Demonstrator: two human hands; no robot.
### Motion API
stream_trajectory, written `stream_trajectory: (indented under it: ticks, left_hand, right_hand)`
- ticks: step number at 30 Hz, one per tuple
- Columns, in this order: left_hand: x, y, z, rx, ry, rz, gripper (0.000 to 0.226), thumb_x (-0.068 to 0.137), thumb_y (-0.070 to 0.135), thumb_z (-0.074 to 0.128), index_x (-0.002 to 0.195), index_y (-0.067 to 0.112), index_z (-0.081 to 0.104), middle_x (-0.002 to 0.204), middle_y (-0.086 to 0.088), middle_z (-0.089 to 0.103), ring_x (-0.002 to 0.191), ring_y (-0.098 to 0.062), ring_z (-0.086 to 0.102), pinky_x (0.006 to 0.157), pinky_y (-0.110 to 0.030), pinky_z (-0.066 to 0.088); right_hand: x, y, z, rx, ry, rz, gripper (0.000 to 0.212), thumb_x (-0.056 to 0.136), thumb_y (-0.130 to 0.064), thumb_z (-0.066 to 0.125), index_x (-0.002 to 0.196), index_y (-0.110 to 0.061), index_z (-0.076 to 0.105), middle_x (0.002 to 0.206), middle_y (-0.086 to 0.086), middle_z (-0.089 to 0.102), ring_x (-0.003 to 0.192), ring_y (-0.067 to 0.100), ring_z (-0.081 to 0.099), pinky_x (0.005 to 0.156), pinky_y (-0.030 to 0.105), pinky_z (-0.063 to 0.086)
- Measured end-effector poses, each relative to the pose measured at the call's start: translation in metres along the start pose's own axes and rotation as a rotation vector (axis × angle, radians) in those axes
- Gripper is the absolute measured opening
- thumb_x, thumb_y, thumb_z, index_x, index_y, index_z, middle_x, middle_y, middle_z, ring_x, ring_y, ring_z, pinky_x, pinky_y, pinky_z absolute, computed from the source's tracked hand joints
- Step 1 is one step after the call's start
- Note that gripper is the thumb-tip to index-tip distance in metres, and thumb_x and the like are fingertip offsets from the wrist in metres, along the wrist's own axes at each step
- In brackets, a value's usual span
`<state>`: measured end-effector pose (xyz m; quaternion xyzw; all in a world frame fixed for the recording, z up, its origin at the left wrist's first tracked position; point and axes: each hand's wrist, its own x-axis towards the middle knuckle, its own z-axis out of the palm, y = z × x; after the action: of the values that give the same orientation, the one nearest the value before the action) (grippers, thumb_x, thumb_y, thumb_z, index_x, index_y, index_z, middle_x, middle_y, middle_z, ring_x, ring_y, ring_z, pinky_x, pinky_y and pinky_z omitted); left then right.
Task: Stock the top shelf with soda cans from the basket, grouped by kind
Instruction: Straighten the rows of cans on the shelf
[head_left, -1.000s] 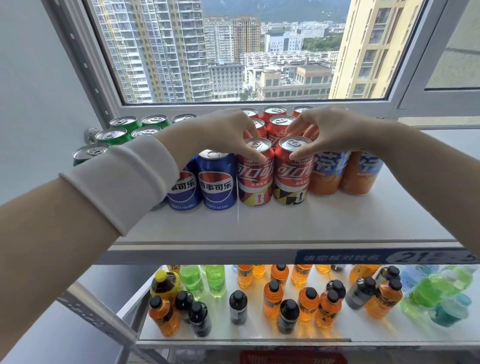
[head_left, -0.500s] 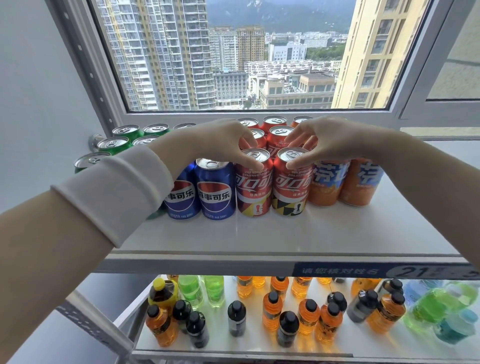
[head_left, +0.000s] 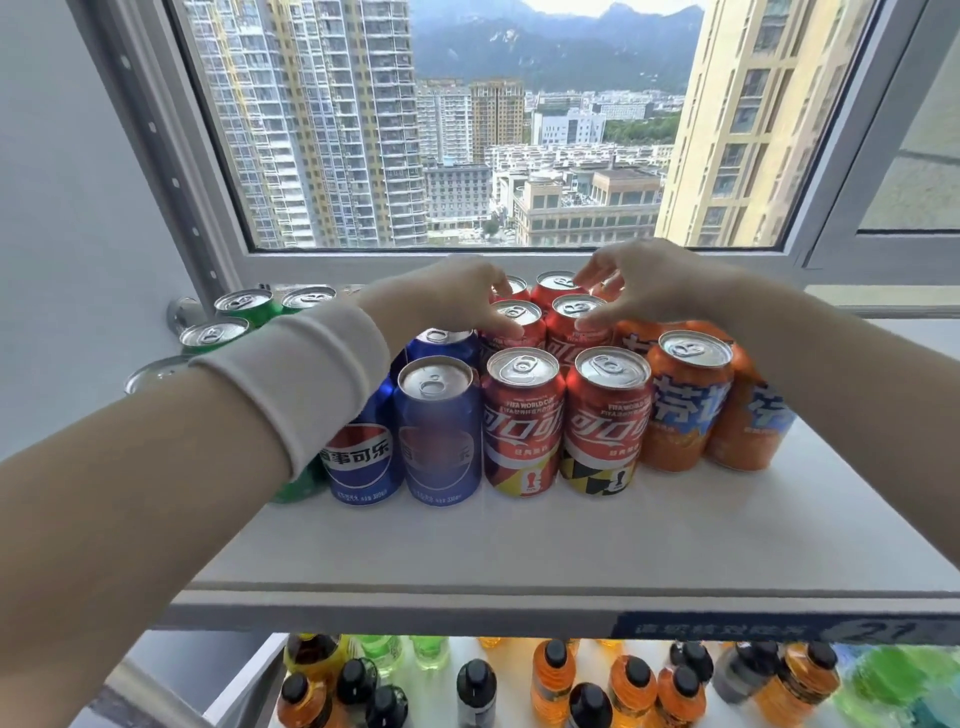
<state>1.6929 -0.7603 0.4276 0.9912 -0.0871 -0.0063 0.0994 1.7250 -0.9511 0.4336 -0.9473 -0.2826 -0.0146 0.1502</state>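
Two hands are over the red cans on the top shelf (head_left: 519, 551). The left hand (head_left: 457, 296) has its fingers (head_left: 506, 325) curled down onto the rim of a second-row red can (head_left: 511, 325); the right hand (head_left: 660, 291) does the same on the neighbouring second-row red can (head_left: 579, 317). Whether either hand truly clasps its can or only touches the top cannot be told.

Cans stand upright in colour blocks, left to right: green cans (head_left: 218, 332) near the wall, blue cans (head_left: 439, 431), red cans (head_left: 524, 415), orange cans (head_left: 691, 395). Neighbouring cans touch or nearly touch. The rows run back to the window frame (head_left: 519, 260), with no visible gap behind them.

The front row of cans stands well back from the shelf's front edge, leaving a broad bare strip of white surface. To the right of the orange cans the shelf is also bare. The left forearm, with a white wristband (head_left: 306, 374), crosses over the green and blue blocks and hides part of them.

Below, a lower shelf (head_left: 249, 691) holds bottles (head_left: 553, 675), partly blurred at the right. The basket is not in view.
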Motion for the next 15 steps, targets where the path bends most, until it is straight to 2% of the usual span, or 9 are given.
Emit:
stream_trajectory:
  ticks: [5,8,10,12,13,15]
  left_hand:
    - [0.012,-0.009,0.004,-0.057,-0.001,0.062,0.061,0.078,0.042,0.069,0.128,0.014,0.051,0.127,-0.004,0.055,0.109,-0.017,0.051,0.086,-0.024,0.037]
    - [0.018,-0.013,0.002,-0.043,-0.009,0.087,0.060,0.076,0.044,0.070,0.125,0.011,0.056,0.121,-0.003,0.060,0.104,-0.016,0.054,0.084,-0.024,0.038]
    - [0.022,-0.015,0.001,-0.027,-0.014,0.102,0.056,0.075,0.048,0.070,0.112,0.006,0.064,0.108,-0.008,0.066,0.092,-0.017,0.056,0.080,-0.029,0.041]
    - [0.024,-0.017,0.000,-0.024,-0.007,0.110,0.056,0.073,0.049,0.070,0.098,-0.001,0.067,0.088,-0.014,0.065,0.075,-0.017,0.050,0.071,-0.030,0.039]
    - [0.025,-0.017,0.000,-0.025,-0.003,0.106,0.056,0.073,0.049,0.070,0.094,-0.003,0.067,0.079,-0.013,0.061,0.070,-0.016,0.047,0.067,-0.030,0.037]
    - [0.024,-0.016,-0.002,-0.023,0.003,0.103,0.055,0.073,0.049,0.070,0.091,-0.003,0.067,0.073,-0.009,0.056,0.066,-0.016,0.044,0.064,-0.028,0.035]
  right_hand:
    - [0.016,0.000,0.006,-0.026,-0.028,0.000,0.061,0.073,-0.032,0.075,0.126,-0.013,0.052,0.126,0.004,0.058,0.113,0.019,0.054,0.089,0.025,0.039]
    - [0.024,0.003,0.004,-0.018,-0.033,0.024,0.058,0.071,-0.031,0.077,0.122,-0.013,0.055,0.120,0.005,0.062,0.100,0.016,0.056,0.087,0.027,0.042]
    - [0.027,0.004,0.004,-0.010,-0.032,0.028,0.056,0.069,-0.031,0.079,0.117,-0.012,0.058,0.114,0.004,0.064,0.093,0.013,0.055,0.082,0.025,0.042]
    - [0.028,0.005,0.005,0.020,-0.025,0.027,0.056,0.067,-0.030,0.080,0.115,-0.010,0.059,0.110,0.003,0.064,0.091,0.012,0.055,0.079,0.023,0.041]
    - [0.028,0.005,0.004,0.037,-0.021,0.028,0.057,0.067,-0.030,0.080,0.115,-0.009,0.060,0.108,0.003,0.065,0.090,0.012,0.056,0.078,0.022,0.041]
    - [0.026,0.005,0.003,0.057,-0.017,0.026,0.057,0.066,-0.029,0.081,0.115,-0.008,0.060,0.106,0.002,0.065,0.091,0.012,0.056,0.078,0.022,0.041]
